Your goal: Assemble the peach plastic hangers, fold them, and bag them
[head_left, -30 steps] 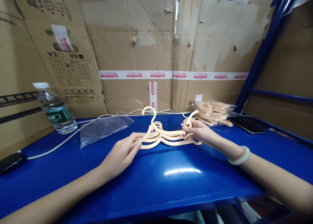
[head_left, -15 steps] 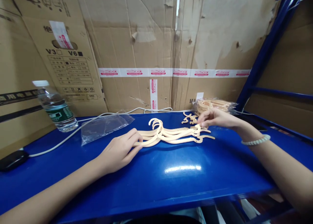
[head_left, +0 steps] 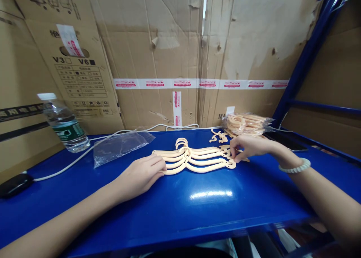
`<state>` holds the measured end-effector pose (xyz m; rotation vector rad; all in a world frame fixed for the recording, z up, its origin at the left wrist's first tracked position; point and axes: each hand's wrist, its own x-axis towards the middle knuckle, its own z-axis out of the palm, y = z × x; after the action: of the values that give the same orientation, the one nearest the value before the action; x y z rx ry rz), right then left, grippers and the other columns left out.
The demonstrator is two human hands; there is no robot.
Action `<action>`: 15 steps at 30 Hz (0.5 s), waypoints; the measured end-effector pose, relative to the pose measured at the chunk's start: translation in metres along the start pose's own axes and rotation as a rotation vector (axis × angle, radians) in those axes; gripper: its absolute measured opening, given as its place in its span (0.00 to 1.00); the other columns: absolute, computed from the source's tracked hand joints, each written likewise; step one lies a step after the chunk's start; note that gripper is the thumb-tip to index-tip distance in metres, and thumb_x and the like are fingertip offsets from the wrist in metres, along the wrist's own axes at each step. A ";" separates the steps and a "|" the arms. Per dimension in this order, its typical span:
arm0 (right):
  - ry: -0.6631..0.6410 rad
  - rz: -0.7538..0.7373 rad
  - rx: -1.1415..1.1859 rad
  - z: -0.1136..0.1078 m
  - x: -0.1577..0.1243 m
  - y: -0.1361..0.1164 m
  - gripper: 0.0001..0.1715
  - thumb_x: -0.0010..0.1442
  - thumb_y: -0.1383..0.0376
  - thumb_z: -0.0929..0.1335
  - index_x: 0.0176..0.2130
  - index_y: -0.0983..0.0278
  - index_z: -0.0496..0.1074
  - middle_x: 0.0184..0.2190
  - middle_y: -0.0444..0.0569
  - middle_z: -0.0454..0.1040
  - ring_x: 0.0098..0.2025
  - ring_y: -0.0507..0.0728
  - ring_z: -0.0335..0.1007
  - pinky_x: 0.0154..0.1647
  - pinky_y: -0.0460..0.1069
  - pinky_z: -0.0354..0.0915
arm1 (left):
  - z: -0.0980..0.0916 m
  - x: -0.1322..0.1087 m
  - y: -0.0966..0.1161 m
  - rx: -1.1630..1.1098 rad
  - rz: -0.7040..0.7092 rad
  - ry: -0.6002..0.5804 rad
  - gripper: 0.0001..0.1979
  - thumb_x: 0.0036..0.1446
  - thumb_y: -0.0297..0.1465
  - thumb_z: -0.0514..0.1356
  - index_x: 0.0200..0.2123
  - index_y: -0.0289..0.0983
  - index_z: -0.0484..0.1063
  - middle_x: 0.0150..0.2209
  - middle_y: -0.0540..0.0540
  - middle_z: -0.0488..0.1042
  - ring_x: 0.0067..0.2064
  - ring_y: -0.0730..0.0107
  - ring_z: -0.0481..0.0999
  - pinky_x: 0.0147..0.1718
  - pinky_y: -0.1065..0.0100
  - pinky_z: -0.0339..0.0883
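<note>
The hangers (head_left: 201, 170), smooth, pale cream and plastic-looking, lie in a fanned, overlapping stack at the middle of the glossy blue table (head_left: 175, 209); their slim arms run in soft, wavy curves, and the right ends finish in rounded, notched tips. Their long axis goes left to right across the table; the curled hooks, nested one behind another, point away from the person, towards the creased brown cardboard (head_left: 158, 55).

The left hand (head_left: 143, 171) pinches the left end of the nearest hangers between thumb and fingertips; the right hand (head_left: 251, 147), below a bracelet (head_left: 296, 166) of pale round beads, bends its fingers down at the right ends, though whether they grip anything I cannot tell. Just behind the right ends sit small curved pieces (head_left: 220, 135) in the same cream; beyond them is a bundle (head_left: 248, 124) in shiny, crinkled clear film; a flat transparent bag (head_left: 122, 147) lies left of the hooks.
</note>
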<state>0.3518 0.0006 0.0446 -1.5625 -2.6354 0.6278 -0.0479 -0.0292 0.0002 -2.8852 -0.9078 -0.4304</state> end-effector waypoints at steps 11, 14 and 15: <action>0.101 0.044 -0.053 0.009 0.008 0.001 0.13 0.51 0.57 0.70 0.29 0.65 0.74 0.26 0.47 0.75 0.28 0.56 0.70 0.26 0.46 0.59 | 0.008 0.003 -0.012 0.191 -0.001 0.107 0.13 0.66 0.25 0.47 0.39 0.36 0.71 0.38 0.44 0.74 0.39 0.64 0.73 0.36 0.65 0.69; 0.090 0.051 -0.088 0.006 0.004 -0.001 0.12 0.52 0.58 0.69 0.31 0.65 0.74 0.27 0.48 0.76 0.28 0.56 0.70 0.27 0.47 0.59 | -0.003 0.003 -0.002 0.199 0.015 0.173 0.13 0.65 0.25 0.48 0.41 0.36 0.72 0.41 0.42 0.75 0.42 0.61 0.74 0.40 0.62 0.71; 0.089 0.038 -0.108 0.004 0.002 -0.001 0.12 0.53 0.58 0.69 0.32 0.65 0.75 0.28 0.49 0.76 0.29 0.57 0.70 0.28 0.47 0.60 | -0.010 0.002 0.007 0.181 0.021 0.210 0.12 0.65 0.26 0.49 0.42 0.36 0.73 0.42 0.42 0.75 0.43 0.60 0.74 0.41 0.61 0.71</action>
<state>0.3492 0.0008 0.0407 -1.6304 -2.6208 0.4128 -0.0450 -0.0355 0.0099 -2.6240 -0.8353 -0.6022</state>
